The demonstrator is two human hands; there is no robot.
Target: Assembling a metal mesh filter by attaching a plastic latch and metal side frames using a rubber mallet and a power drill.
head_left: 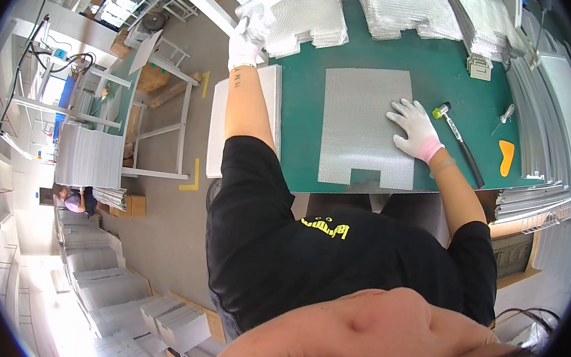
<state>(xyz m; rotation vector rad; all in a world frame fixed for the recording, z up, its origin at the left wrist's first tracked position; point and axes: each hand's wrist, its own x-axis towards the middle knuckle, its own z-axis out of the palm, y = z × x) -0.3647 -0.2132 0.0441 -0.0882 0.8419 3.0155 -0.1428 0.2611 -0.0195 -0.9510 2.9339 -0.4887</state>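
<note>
A silver perforated mesh sheet (363, 127) lies flat on the green table top (296, 122) in front of me, with a rectangular notch in its near edge. My right hand (415, 127), in a white glove with a pink cuff, rests on the sheet's right side, fingers spread. My left hand (243, 46), gloved too, reaches far out to the table's left back corner, beside a stack of mesh sheets (311, 16). Its fingers close around a crumpled whitish thing (260, 19) whose kind I cannot make out.
Right of the sheet lie a hammer (460, 135) with a yellow-green face, a yellow scraper (506, 157) and a small metal tool (507, 114). More mesh stacks (409, 14) line the back. White panels (278, 117) stand at the left edge, long metal strips (538, 124) at the right.
</note>
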